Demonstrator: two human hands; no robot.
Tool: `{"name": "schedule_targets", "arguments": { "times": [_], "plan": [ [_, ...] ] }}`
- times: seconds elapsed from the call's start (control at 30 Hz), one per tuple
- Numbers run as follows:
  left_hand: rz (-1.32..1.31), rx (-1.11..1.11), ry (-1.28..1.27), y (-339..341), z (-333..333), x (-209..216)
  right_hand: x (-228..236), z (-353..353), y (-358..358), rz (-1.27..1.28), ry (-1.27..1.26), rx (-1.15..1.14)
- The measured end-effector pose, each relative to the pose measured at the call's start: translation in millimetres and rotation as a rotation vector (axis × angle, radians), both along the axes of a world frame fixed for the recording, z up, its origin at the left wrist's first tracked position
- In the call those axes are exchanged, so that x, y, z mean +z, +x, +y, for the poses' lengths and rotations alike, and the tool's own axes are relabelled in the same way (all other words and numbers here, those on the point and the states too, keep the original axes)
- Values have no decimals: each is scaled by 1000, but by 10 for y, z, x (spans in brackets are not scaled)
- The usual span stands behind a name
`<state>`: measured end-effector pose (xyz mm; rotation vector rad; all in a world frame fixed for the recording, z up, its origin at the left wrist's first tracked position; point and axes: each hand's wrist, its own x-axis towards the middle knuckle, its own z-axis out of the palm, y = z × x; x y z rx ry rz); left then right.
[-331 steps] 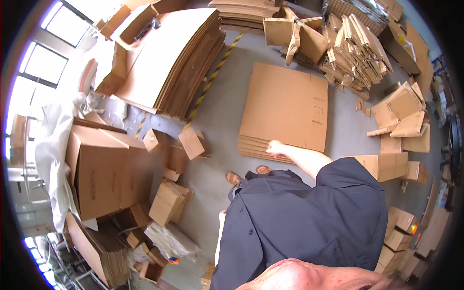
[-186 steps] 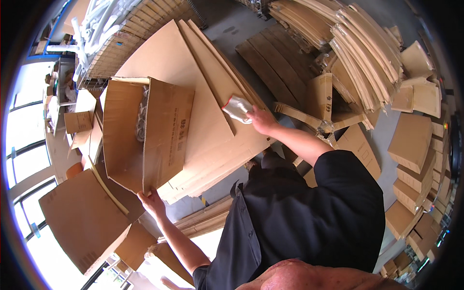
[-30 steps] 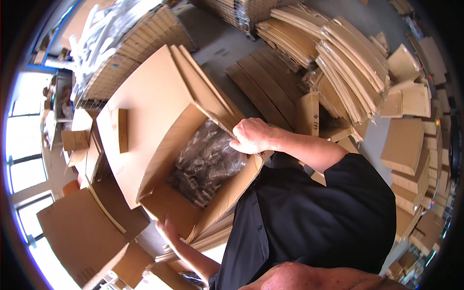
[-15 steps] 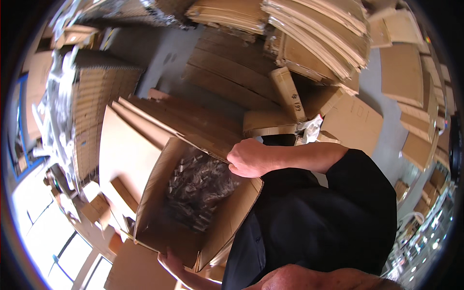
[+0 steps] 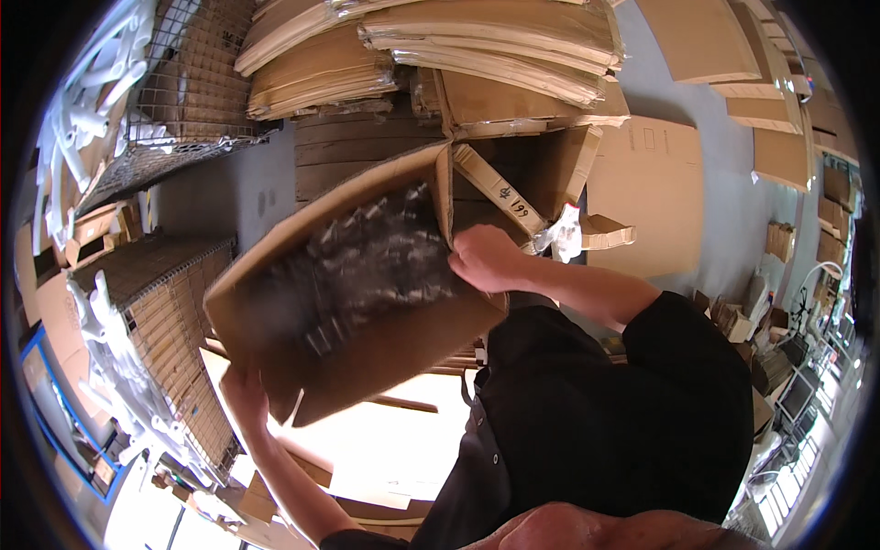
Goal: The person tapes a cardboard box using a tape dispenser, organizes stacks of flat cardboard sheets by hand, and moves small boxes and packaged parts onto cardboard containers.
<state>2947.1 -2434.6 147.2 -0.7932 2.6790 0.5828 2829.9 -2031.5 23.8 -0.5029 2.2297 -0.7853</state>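
An open cardboard box point(image 5: 367, 367) is held tilted in front of me. Inside it lies a layer of dark, shiny items point(image 5: 376, 257), apparently in clear plastic; motion blur hides their kind. My right hand point(image 5: 486, 258) is closed on the box's right rim near a corner, fingers curled over the edge. At the lower left corner, my left hand point(image 5: 246, 396) grips the box wall, its fingertips partly hidden by the cardboard. Both arms carry the box off the surfaces around it.
Stacks of flattened cardboard point(image 5: 495, 46) stand ahead. Beside my right hand is an open carton point(image 5: 582, 170) with a narrow cardboard piece point(image 5: 500, 192) and a white plastic bag point(image 5: 562, 234). A wire mesh cage point(image 5: 174, 339) stands left; a bright white surface point(image 5: 394, 449) lies below the box.
The box has turned and swung away from the white surface at the left, with both hands still on it. My view has turned to the right with it.
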Motion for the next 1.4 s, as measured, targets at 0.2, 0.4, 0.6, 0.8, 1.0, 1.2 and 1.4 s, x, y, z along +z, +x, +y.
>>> {"name": "schedule_targets", "arguments": {
  "times": [0.2,0.4,0.6,0.8,1.0,1.2,1.4],
  "plan": [
    [-53,-410,-306,-893,-230,-1345,-1233,-38,47,40,35,-236],
    [-33,-231,-327,-1492,-382,-3067,-2453,-370,-279,108,131,-438],
    [96,-107,-64,-1257,34,-3940,-3524,-204,29,-65,378,-452],
    [362,-40,-203,-606,631,-2835,-4063,43,-82,-80,395,-421],
    [208,284,-689,1290,379,-2624,-3523,-218,-153,-242,560,-345],
    [-33,262,-708,1404,501,-2885,-2868,-507,275,-228,607,-306],
    [113,426,-613,1231,543,-2839,-2522,-623,669,-340,492,139]
  ]
}}
